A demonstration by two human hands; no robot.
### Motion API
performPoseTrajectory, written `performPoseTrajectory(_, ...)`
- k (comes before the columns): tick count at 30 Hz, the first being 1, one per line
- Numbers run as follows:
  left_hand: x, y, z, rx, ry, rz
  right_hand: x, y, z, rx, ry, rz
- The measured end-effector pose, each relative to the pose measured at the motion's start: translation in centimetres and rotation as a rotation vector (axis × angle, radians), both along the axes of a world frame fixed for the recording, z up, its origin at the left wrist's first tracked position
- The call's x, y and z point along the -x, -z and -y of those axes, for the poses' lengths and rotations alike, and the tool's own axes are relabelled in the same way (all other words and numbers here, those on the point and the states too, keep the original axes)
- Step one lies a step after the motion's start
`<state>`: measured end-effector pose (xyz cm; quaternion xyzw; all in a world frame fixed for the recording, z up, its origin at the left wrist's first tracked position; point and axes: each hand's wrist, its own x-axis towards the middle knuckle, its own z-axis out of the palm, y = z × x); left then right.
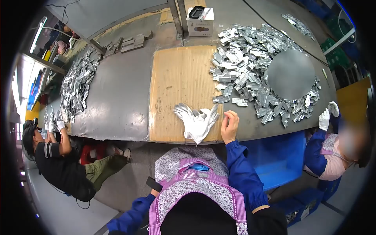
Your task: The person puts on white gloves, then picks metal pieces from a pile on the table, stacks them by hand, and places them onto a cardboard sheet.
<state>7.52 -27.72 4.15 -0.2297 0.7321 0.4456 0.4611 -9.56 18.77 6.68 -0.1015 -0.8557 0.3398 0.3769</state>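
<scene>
My right hand [230, 126] is over the front edge of the bench, just right of a pair of white gloves [197, 124]. Its fingers are loosely bent and bare, with nothing visible in them. The gloves lie crumpled on a brown cardboard sheet [172, 78]. Low by my apron [192, 172], my left hand [155, 192] shows only in a small part; its fingers are hidden. Right beside it is a small dark flat piece [153, 183]; whether the hand holds it I cannot tell.
A large heap of metal parts [243, 58] covers the bench at right, partly behind a blurred disc. Another heap [80, 82] lies at left. A white box [200, 23] stands at the back. Below the edge is a blue bin [278, 156]. Co-workers sit at both sides, wearing gloves.
</scene>
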Motion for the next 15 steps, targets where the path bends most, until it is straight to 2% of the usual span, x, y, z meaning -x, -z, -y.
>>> performPoseTrajectory(15, 0.5, -1.0, -1.0, 0.033, 0.044, 0.045, 0.0, 0.0, 0.0, -0.016, -0.062, 0.026)
